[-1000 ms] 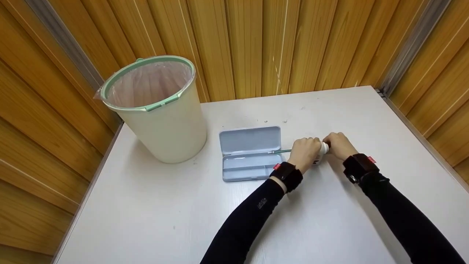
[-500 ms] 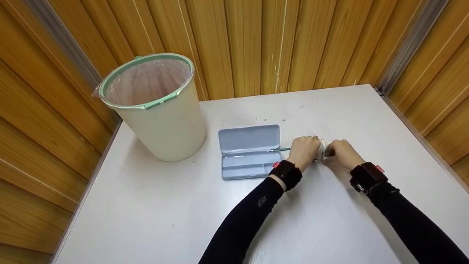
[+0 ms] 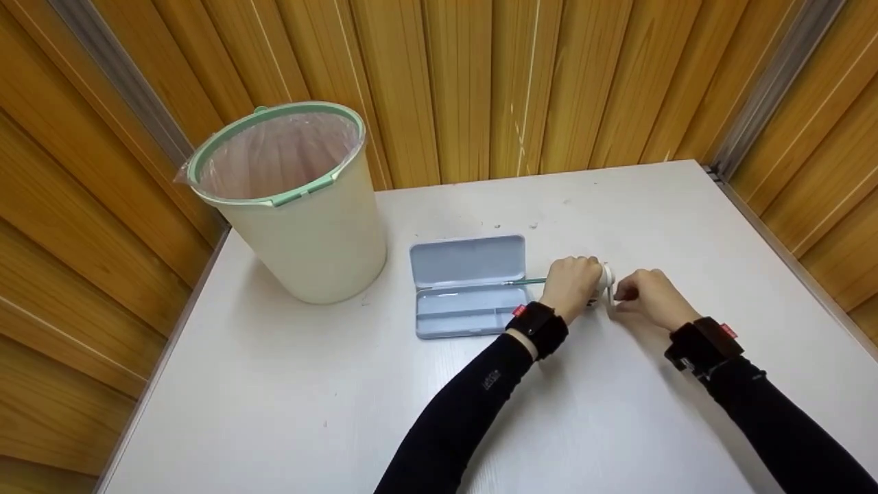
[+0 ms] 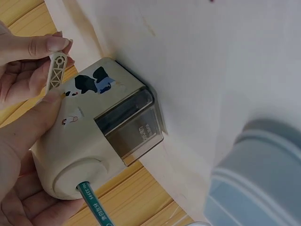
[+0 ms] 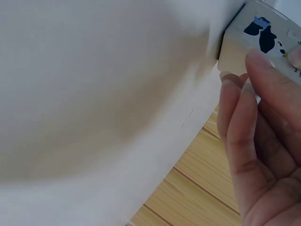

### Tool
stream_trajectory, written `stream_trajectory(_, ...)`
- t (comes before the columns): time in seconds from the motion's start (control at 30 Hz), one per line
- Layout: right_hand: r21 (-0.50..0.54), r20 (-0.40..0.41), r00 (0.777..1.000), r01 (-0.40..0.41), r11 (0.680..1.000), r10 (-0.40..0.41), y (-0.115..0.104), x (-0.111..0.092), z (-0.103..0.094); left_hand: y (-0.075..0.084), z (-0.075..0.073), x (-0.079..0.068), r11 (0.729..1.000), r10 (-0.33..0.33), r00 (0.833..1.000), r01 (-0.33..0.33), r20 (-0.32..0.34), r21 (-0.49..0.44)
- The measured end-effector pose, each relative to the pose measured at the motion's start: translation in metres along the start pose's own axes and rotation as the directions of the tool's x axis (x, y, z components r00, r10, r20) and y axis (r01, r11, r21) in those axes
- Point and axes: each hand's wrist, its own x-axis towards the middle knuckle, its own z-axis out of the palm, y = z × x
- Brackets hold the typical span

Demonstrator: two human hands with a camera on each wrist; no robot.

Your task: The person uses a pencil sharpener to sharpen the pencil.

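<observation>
My left hand [image 3: 571,283] grips a white crank pencil sharpener [image 4: 87,136] with cow stickers and a clear shavings drawer [image 4: 136,134]. A green pencil [image 4: 96,207] sticks out of the round hole in its front, pointing left toward the pencil case in the head view. On the sharpener's other side, my right hand [image 3: 655,298] pinches the end of the crank handle [image 4: 55,73] between thumb and fingers; the knob is hidden by them. The crank points down toward me in the head view. Part of the sharpener body is covered by my left hand.
A light blue pencil case [image 3: 470,264] lies open beside my left hand, and the pencil's end overlaps it in the head view. A cream bin [image 3: 322,254] with a green rim and clear liner stands at the table's back left. Wood-look panels [image 3: 459,89] enclose the white table [image 3: 274,412].
My right hand has swung the crank from its upper position round to the lower side, moving right and toward me. The left hand, sharpener and pencil have stayed nearly in place.
</observation>
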Motion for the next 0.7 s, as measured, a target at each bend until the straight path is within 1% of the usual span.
stream_trajectory(0.1, -0.003, -0.006, 1.000, 0.008, 1.000, -0.008, -0.0027, -0.0016, -0.0023, 0.0000, -0.0006, 0.0005, 1.000, -0.001, 1.000, 0.001, 0.008, -0.007)
stream_trajectory(0.33, 0.009, 0.013, 1.000, 0.008, 1.000, -0.008, -0.0070, -0.0037, -0.0056, 0.0005, -0.0018, 0.0019, 1.000, -0.016, 0.999, 0.017, 0.043, -0.017)
stream_trajectory(0.5, -0.001, 0.005, 1.000, 0.009, 1.000, -0.009, -0.0077, -0.0075, -0.0062, 0.0017, -0.0020, 0.0022, 1.000, -0.003, 0.999, 0.004, 0.050, -0.009)
stream_trajectory(0.7, -0.018, -0.014, 1.000, 0.023, 1.000, -0.024, -0.0102, -0.0103, -0.0086, 0.0017, -0.0020, 0.0016, 1.000, -0.004, 0.999, 0.004, 0.053, -0.002)
